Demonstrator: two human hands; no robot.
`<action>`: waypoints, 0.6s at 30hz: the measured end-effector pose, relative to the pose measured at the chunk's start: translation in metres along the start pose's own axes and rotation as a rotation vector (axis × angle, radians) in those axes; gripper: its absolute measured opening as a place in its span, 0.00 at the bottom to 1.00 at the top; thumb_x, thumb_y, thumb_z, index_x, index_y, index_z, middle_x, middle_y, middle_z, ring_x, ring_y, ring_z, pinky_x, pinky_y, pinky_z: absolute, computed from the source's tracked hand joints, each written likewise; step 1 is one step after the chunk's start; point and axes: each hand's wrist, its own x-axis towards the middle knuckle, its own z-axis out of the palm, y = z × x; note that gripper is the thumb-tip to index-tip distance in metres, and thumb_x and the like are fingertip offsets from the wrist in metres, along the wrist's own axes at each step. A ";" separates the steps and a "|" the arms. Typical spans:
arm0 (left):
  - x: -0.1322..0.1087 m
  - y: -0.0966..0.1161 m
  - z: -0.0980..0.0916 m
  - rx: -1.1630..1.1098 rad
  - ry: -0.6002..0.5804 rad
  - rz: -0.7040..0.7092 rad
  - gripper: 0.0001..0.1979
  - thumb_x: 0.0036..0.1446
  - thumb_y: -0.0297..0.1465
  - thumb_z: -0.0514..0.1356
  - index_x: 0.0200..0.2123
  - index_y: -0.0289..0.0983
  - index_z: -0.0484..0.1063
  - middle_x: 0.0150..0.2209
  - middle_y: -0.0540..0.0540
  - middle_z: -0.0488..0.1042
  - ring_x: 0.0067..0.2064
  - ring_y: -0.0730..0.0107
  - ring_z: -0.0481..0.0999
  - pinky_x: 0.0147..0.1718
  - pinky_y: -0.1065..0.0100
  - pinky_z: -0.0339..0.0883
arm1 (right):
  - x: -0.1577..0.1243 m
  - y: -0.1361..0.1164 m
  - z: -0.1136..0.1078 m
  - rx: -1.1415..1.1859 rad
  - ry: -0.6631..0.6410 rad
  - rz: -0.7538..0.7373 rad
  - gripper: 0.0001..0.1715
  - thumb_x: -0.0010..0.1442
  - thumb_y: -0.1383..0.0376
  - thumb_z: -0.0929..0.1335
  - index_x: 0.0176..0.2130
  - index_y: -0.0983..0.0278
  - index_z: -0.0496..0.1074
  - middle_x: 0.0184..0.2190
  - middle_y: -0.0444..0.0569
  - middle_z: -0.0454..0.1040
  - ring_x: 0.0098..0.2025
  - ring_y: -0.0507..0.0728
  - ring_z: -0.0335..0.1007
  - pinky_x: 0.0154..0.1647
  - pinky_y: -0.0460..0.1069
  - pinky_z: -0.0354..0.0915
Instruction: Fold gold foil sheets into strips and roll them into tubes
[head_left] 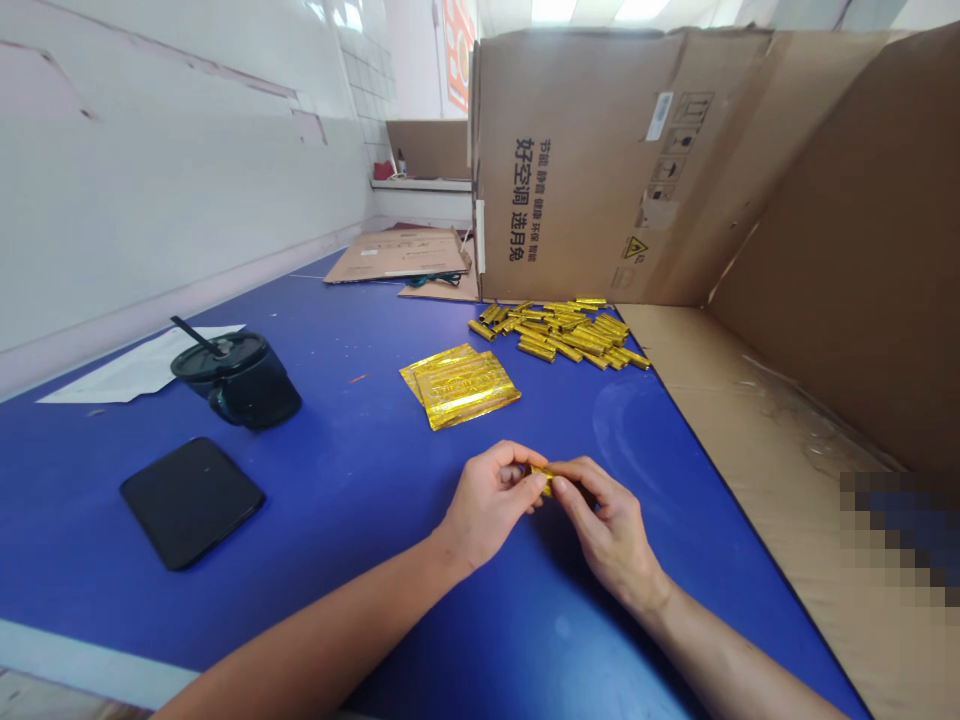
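The left hand (489, 505) and right hand (611, 530) come together low in the middle of the frame, their fingers closed on a small gold foil strip (541, 478), mostly hidden between them. Open blue surface (352, 540) spreads left of them to a black phone (191, 502). On the right, the surface's dark edge runs near them beside flattened cardboard (750, 480). Ahead lie a flat stack of gold foil sheets (459, 385) and a loose heap of rolled gold sticks (562, 332) against an upright cardboard box wall (577, 170).

The blue surface (337, 480) carries a black smartphone (191, 503), a dark lidded cup with a straw (238, 382), a white paper sheet (127, 368), a flat stack of gold foil sheets (459, 385), and a heap of gold foil-wrapped sticks (559, 330).
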 end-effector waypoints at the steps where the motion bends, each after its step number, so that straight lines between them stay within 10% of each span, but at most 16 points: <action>1: 0.000 0.000 0.000 0.006 0.002 0.013 0.09 0.46 0.29 0.58 0.33 0.32 0.66 0.22 0.51 0.68 0.25 0.77 0.68 0.25 0.74 0.64 | 0.000 -0.001 0.000 0.004 0.001 0.009 0.09 0.57 0.66 0.62 0.37 0.62 0.70 0.29 0.46 0.69 0.31 0.52 0.65 0.32 0.47 0.61; 18: 0.000 -0.005 0.001 0.232 0.060 0.079 0.07 0.47 0.26 0.54 0.31 0.32 0.69 0.27 0.47 0.71 0.27 0.74 0.71 0.28 0.72 0.67 | -0.003 0.002 -0.002 -0.277 0.023 -0.157 0.07 0.53 0.66 0.64 0.35 0.62 0.69 0.38 0.51 0.67 0.41 0.57 0.64 0.42 0.54 0.62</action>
